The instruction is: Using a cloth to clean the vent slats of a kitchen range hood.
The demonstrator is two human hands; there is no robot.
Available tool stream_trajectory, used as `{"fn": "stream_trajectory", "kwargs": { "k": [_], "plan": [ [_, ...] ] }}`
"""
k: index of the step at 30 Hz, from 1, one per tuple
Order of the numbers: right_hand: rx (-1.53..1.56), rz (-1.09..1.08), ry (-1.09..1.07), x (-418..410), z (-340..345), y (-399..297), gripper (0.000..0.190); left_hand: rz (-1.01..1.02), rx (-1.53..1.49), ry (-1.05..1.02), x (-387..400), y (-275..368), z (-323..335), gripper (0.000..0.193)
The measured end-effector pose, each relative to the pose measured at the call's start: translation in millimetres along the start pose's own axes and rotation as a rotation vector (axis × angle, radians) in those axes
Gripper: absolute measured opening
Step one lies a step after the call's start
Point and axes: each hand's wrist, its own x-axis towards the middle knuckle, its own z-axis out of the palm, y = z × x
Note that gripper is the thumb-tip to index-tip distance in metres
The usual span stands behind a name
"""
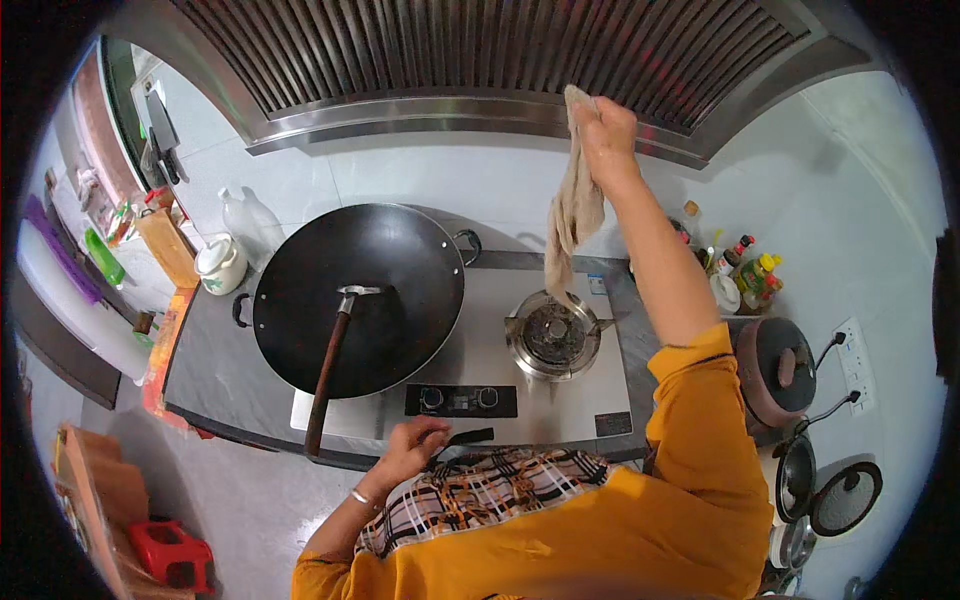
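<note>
My right hand (609, 139) is raised against the front edge of the range hood (450, 112), shut on a beige cloth (574, 210) that hangs down over the right gas burner (556, 334). Low in front of my body, my left hand (412, 444) is near the front edge of the steel gas stove (555, 412), close to a black strip or handle (472, 436); whether its fingers hold anything is unclear. A large black wok (375, 247) sits over the stove's left side. A wooden-handled utensil (330, 375) rests in it, its handle sticking out over the front rim.
A lidded white pot (220, 264), a clear plastic bottle (247, 217) and a wooden board (166, 246) stand at left. Sauce bottles (754, 274) and a cooker (776, 371) stand at right. A red stool (171, 553) is on the floor.
</note>
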Motion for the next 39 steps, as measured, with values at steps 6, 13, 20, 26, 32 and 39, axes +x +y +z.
{"fn": "stream_trajectory", "kwargs": {
  "k": [6,13,20,26,32,39],
  "plan": [
    [-0.295,-0.031,0.15,37,13,13,0.03,-0.124,-0.089,0.416,-43,-82,-15,0.015],
    [-0.259,0.054,0.18,45,33,24,0.03,-0.17,-0.411,0.62,-72,-108,-21,0.015],
    [-0.342,0.26,0.204,41,44,32,0.032,-0.187,-0.36,0.701,-76,-100,-26,0.014],
    [-0.49,0.179,0.196,30,60,6,0.03,-0.215,-0.364,0.694,-75,-106,-30,0.013],
    [-0.461,0.202,0.282,40,52,24,0.031,-0.227,-0.34,0.697,-73,-111,-33,0.014],
    [-0.498,0.312,0.254,43,47,30,0.031,-0.196,-0.279,0.676,-70,-107,-39,0.014]
  ]
}}
